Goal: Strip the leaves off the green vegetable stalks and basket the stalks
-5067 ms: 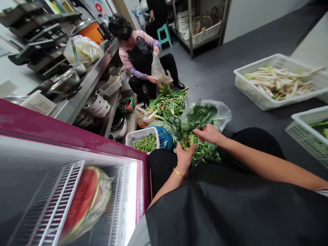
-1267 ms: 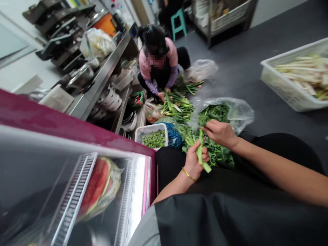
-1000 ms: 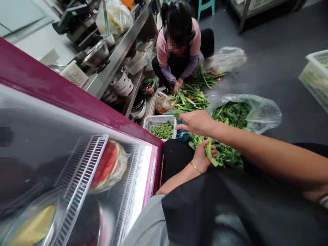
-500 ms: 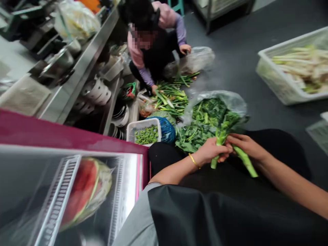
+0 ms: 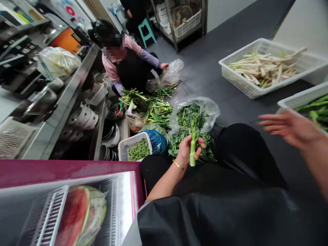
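Note:
My left hand (image 5: 185, 150), with a gold bangle at the wrist, holds a thick green leafy stalk (image 5: 192, 153) upright over my lap, its cut end down. Out to the right is my right hand (image 5: 287, 128), slightly blurred, fingers stretched and nothing in them. It is near a white basket (image 5: 283, 102) of green stalks at the right edge. Beyond my left hand, leafy greens (image 5: 189, 118) lie in and around an open clear plastic bag (image 5: 211, 109) on the floor.
Opposite, a person (image 5: 125, 61) crouches by green onions (image 5: 159, 111) on the floor. A white crate (image 5: 230, 73) holds pale stems. Beside my left knee are a small white basket (image 5: 123, 150) and a blue bag (image 5: 156, 141). A glass-topped cooler (image 5: 77, 167) with watermelon stands at lower left.
My right hand has left the left one, moved right and opened; the stalk it held is no longer in it. My left hand still holds one stalk. The view has shifted, showing more at right.

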The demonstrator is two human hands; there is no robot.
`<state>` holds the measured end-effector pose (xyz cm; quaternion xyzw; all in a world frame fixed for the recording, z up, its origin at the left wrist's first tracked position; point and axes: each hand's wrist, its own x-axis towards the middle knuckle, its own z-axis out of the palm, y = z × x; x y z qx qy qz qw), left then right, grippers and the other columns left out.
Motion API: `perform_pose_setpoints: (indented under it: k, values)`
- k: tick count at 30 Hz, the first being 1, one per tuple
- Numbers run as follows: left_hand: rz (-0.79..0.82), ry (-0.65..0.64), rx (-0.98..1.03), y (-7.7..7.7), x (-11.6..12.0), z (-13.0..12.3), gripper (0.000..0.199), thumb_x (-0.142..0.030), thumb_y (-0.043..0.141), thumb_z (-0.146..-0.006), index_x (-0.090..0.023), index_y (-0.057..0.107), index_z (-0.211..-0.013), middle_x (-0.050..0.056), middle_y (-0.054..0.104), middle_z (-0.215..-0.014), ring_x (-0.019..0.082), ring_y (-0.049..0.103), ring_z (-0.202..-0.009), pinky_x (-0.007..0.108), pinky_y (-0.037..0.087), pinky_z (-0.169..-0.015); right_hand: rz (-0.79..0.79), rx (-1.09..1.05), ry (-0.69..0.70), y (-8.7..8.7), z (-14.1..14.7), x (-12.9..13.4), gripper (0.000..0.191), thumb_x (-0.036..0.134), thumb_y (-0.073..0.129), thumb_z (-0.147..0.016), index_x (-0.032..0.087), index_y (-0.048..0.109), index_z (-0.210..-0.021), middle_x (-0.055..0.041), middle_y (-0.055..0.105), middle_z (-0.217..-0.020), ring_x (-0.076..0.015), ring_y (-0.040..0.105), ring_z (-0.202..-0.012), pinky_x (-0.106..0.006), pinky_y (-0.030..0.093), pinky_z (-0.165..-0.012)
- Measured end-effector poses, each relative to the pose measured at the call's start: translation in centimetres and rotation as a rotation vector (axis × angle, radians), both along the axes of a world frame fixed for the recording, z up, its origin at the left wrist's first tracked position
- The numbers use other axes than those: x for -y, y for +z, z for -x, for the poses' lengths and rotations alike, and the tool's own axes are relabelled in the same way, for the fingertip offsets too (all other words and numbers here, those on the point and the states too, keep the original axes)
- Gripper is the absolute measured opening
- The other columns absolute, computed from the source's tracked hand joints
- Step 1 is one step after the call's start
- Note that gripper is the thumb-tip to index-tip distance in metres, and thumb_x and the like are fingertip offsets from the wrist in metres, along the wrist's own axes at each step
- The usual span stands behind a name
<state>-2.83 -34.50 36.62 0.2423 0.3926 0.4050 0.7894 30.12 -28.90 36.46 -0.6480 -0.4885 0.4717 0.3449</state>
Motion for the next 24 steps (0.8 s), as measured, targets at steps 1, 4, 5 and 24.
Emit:
perform_pose_setpoints:
  k: [1, 4, 5, 24]
  values:
    - [-0.019, -0.024, -0.005, 0.2, 0.2, 0.1, 0.052, -0.058, 0.049, -0.077, -0.009, 0.065, -0.083, 0.007, 0.063, -0.066, 0.008, 0.046, -0.036, 0.019, 0.03, -0.03, 0.103, -0.167, 0.113, 0.3, 4.2, 0.2, 0.063, 0.077, 0.05, -0.067, 0.017, 0.067, -0.083, -0.0197, 0.067, -0.082, -0.017, 0.056, -0.054, -0.029, 0.035, -0.043]
    - [-0.075, 0.004, -0.013, 0.5, 1.1, 0.7, 0.053, -0.061, 0.056, -0.076, -0.011, 0.064, -0.093, 0.009, 0.066, -0.075, 0.013, 0.057, -0.045, 0.02, 0.037, -0.033, 0.093, -0.301, 0.496, 1.0, 16.1, 0.2, 0.042, 0.058, 0.069, -0.065, 0.017, 0.065, -0.074, -0.0062, 0.064, -0.068, -0.0133, 0.053, -0.053, -0.025, 0.037, -0.047]
    - [-0.083, 0.05, -0.017, 0.4, 1.5, 1.0, 0.053, -0.06, 0.058, -0.075, -0.013, 0.062, -0.099, 0.008, 0.067, -0.08, 0.015, 0.06, -0.049, 0.021, 0.039, -0.034, 0.038, -0.272, 0.509, 1.1, 19.0, 0.0, 0.042, 0.058, 0.069, -0.065, 0.016, 0.064, -0.069, -0.0035, 0.061, -0.062, -0.0122, 0.05, -0.051, -0.025, 0.037, -0.047]
    - [-0.163, 0.598, -0.314, -2.4, 4.9, 4.3, 0.042, -0.037, 0.079, -0.063, -0.019, 0.06, -0.095, -0.003, 0.056, -0.074, 0.004, 0.047, -0.047, 0.016, 0.032, -0.04, -0.124, -0.032, 0.493, 1.1, 25.5, 0.7, 0.038, 0.051, 0.06, -0.079, 0.016, 0.059, -0.065, -0.0054, 0.063, -0.057, -0.0194, 0.062, -0.054, -0.031, 0.052, -0.057]
